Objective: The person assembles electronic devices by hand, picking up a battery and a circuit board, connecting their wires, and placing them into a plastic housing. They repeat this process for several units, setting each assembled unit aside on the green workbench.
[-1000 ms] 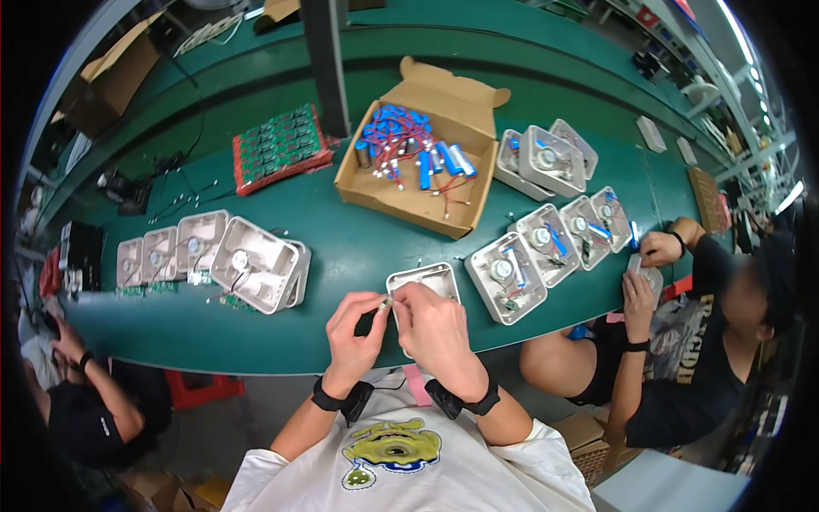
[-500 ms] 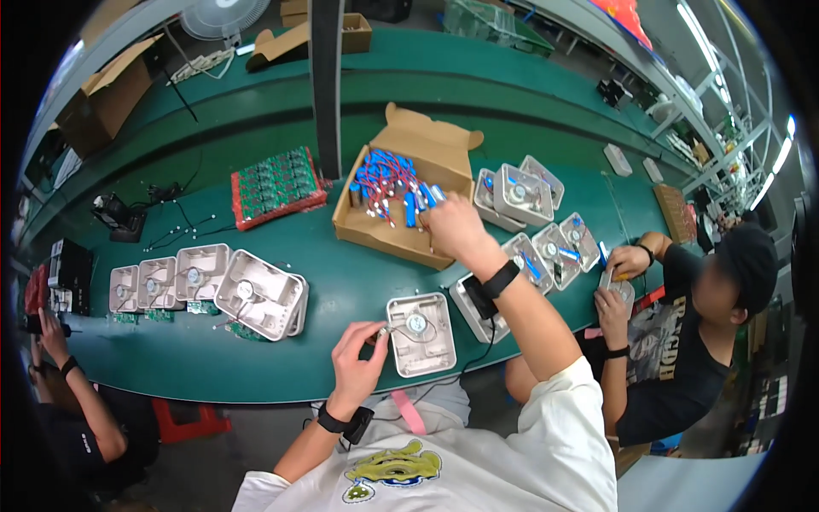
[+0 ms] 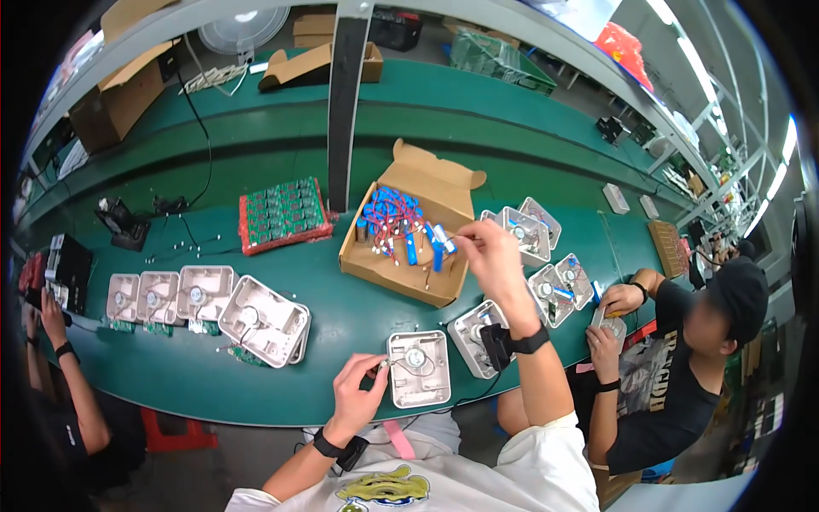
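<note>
In front of me a pale grey plastic housing (image 3: 419,395) lies open side up, with a round speaker (image 3: 415,357) and its thin wire inside. My left hand (image 3: 357,394) is closed at its left edge, pinching the end of the speaker wire. My right hand (image 3: 495,260) reaches over the right side of an open cardboard box (image 3: 401,286), thumb and finger pinched at the end of a blue battery (image 3: 443,239). Further blue batteries (image 3: 392,207) with red wires and white plugs lie heaped in the box.
Left stand several similar housings (image 3: 264,322) with green circuit boards at their edges. Behind lies a stack of green boards (image 3: 286,212) on red wrap. Right are more housings (image 3: 478,337), some with batteries. A co-worker (image 3: 682,367) handles a housing at the right; another person's hands (image 3: 53,322) are far left.
My right hand has drawn slightly back to the right, toward the box's edge, with the battery at its fingertips. My left hand keeps its pinch beside the housing. The whole view has shifted a little.
</note>
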Demonstrator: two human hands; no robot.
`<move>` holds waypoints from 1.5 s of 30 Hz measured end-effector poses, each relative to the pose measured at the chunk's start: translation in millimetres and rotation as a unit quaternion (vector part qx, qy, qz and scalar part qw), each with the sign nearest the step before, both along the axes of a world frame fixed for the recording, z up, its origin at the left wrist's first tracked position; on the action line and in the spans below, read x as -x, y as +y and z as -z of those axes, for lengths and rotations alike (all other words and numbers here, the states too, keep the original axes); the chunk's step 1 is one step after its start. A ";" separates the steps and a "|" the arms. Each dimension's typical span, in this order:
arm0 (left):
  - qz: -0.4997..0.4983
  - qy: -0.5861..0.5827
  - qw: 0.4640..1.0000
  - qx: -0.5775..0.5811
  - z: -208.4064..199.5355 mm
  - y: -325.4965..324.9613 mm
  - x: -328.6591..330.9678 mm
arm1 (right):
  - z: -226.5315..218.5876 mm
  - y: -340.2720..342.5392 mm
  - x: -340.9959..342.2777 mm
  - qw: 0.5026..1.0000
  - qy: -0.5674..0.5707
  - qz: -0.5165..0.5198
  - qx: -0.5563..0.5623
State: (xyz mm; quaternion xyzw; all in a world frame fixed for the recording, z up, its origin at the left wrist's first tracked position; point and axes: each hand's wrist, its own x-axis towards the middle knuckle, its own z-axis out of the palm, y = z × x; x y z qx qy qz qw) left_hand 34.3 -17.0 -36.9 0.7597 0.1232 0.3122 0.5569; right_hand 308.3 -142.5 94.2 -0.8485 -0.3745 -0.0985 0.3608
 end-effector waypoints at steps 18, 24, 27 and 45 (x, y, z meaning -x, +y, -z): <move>-0.001 -0.003 1.000 0.010 -4.6 9.7 -7.0 | 10.5 -69.6 135.2 0.832 0.479 -0.052 -0.274; 0.023 0.012 1.000 0.018 -1.2 9.8 -4.4 | 31.8 -53.7 113.3 0.860 0.440 -0.054 -0.252; 0.029 0.012 0.999 0.023 -0.9 8.4 -7.1 | 39.5 -51.3 106.2 0.865 0.434 -0.056 -0.244; 0.017 0.068 0.997 0.041 -8.4 7.4 -5.4 | 33.3 -34.0 125.9 0.847 0.474 -0.038 -0.237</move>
